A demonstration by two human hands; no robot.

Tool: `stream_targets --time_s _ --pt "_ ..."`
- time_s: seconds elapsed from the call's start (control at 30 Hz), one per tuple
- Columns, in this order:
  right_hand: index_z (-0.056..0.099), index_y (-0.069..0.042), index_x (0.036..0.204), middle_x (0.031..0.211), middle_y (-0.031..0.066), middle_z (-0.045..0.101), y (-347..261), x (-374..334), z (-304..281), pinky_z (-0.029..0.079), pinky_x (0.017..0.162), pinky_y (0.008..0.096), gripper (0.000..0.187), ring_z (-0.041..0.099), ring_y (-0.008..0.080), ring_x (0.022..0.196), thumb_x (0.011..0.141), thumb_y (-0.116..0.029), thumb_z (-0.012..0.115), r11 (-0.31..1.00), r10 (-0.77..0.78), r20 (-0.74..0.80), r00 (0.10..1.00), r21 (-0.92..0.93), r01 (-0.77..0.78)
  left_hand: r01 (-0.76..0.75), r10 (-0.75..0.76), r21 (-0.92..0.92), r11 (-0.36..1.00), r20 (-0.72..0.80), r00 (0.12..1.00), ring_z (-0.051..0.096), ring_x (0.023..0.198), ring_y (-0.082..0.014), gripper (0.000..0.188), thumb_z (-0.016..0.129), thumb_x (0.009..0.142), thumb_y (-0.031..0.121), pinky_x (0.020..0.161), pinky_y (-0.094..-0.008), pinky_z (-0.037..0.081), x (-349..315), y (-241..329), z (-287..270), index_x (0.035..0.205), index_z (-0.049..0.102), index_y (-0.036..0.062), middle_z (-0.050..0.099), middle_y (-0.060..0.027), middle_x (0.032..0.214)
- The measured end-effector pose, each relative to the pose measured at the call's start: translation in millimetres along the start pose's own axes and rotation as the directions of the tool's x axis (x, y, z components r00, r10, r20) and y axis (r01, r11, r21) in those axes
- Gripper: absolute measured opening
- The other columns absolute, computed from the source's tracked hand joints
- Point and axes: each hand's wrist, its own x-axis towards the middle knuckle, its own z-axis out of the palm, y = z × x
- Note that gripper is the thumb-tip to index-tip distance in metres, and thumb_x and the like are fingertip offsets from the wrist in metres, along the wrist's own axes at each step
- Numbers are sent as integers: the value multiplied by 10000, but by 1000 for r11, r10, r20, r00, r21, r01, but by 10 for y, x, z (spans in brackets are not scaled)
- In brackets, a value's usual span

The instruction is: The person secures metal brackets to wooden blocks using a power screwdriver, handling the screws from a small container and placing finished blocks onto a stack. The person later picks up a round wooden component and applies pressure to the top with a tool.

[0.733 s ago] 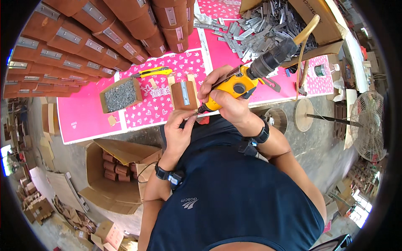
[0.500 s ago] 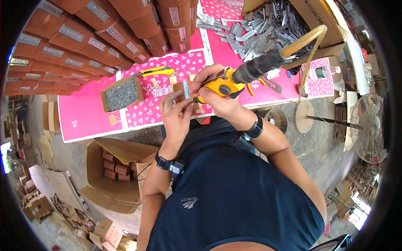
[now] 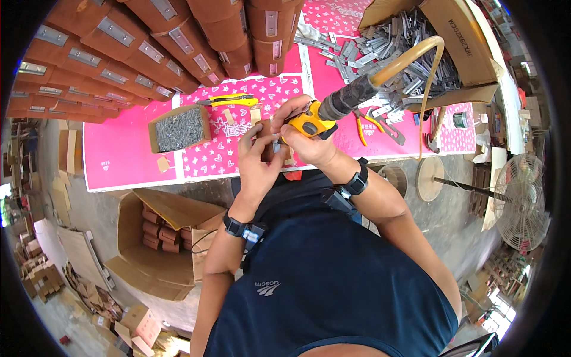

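Observation:
My right hand [image 3: 310, 144] is closed around a yellow-and-black power screwdriver [image 3: 310, 124], with a tan hose [image 3: 410, 56] running from its black-wrapped end. Its nose points at a small brown block [image 3: 267, 156] by the table's near edge. My left hand [image 3: 257, 169] steadies that block, with thumb and fingers bent over it beside the tool. Between the fingers and the tool shows a bit of a metal plate [image 3: 276, 146]; the rest of the plate and the tool's tip are hidden.
Stacked brown blocks with metal plates [image 3: 116, 33] tower at the far left. Around lie a screw box [image 3: 153, 141], a yellow utility knife [image 3: 235, 100], pliers [image 3: 361, 130] and a hammer [image 3: 436, 132]. A carton [image 3: 464, 44] spills metal plates. Below stand another carton [image 3: 146, 276] and a fan [image 3: 518, 202].
The screwdriver has shifted left over the brown block, hiding most of the metal plate that showed before. My left fingers have bent in closer around the block. The whole view has shifted slightly.

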Motion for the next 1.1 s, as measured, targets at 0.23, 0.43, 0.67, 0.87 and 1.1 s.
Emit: stream_targets --time_s 0.23,0.43,0.67,0.87,1.1 --pt "498 -22 1040 894 116 632 157 -43 1 555 792 341 250 650 188 839 846 132 534 998 -40 3 999 -39 40 -203 205 88 975 -8 979 476 1320 -378 1023 950 632 200 1097 -452 428 -87 -214 50 1480 403 34 475 -194 1435" --pt "490 -21 1023 843 100 601 227 17 -58 540 784 350 229 632 195 807 841 112 535 1000 -10 28 1000 -29 11 -213 215 122 970 -8 977 469 1322 -390 1019 961 608 199 1098 -474 429 -76 -186 68 1462 435 20 474 -185 1442" --pt "538 -40 1046 916 130 649 88 -96 -98 553 775 362 256 653 203 831 823 85 555 998 11 -77 997 57 -6 -188 177 107 976 101 979 486 1319 -395 935 931 665 220 1111 -473 427 36 -26 -225 1449 462 18 506 -193 1423" --pt "568 -15 1056 901 97 682 5 -438 -484 559 768 311 260 671 164 825 820 81 619 993 -112 -312 943 -55 100 39 69 502 864 -195 978 609 1156 -381 378 775 843 254 1007 -429 480 677 -646 -1051 1151 713 44 687 -185 1149" --pt "584 -14 1021 867 96 684 239 -687 -711 550 726 300 270 667 154 798 791 126 594 957 -92 -321 943 -288 -5 106 -233 722 684 78 969 730 879 -370 233 749 835 213 808 -441 567 1064 -1012 -1421 973 772 27 747 -198 909"
